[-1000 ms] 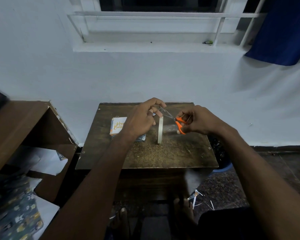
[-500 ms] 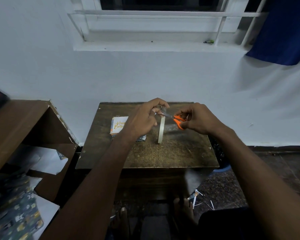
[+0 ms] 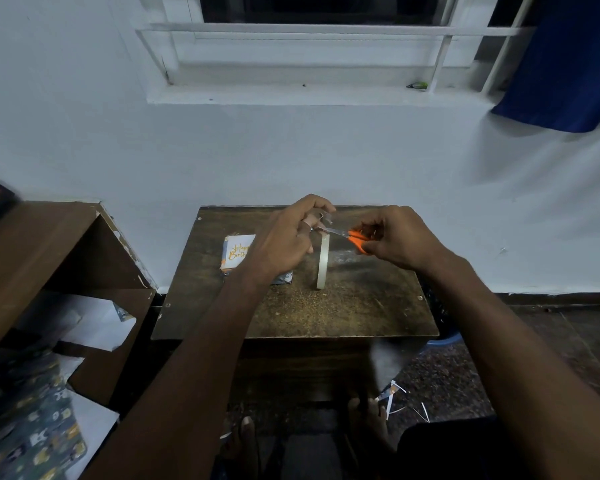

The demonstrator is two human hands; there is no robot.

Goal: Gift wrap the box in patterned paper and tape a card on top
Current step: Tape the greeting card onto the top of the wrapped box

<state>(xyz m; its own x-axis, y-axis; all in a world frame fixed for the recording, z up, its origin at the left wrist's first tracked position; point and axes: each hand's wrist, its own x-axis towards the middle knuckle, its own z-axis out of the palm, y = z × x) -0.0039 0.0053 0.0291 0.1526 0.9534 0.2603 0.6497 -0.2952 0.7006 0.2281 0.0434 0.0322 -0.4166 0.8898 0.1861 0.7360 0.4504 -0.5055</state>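
On the small wooden table (image 3: 361, 313) a roll of clear tape (image 3: 323, 261) stands on edge near the middle. My left hand (image 3: 288, 237) pinches the free end of the tape strip (image 3: 326, 218) above the roll. My right hand (image 3: 399, 237) grips orange-handled scissors (image 3: 355, 239), whose blades reach left to the strip beside my left fingers. Behind my left wrist sits the wrapped box (image 3: 284, 277), mostly hidden, with a white birthday card (image 3: 238, 252) on top of it.
A brown shelf unit (image 3: 49, 258) stands at the left with white sheets and patterned wrapping paper (image 3: 32, 431) below it. Paper scraps (image 3: 392, 396) lie on the floor by my feet. A white wall and window sill rise behind the table.
The scissors have swung down from a raised angle to nearly level, blades moving left to the strip at my left fingers. My right hand shifted slightly up and left.
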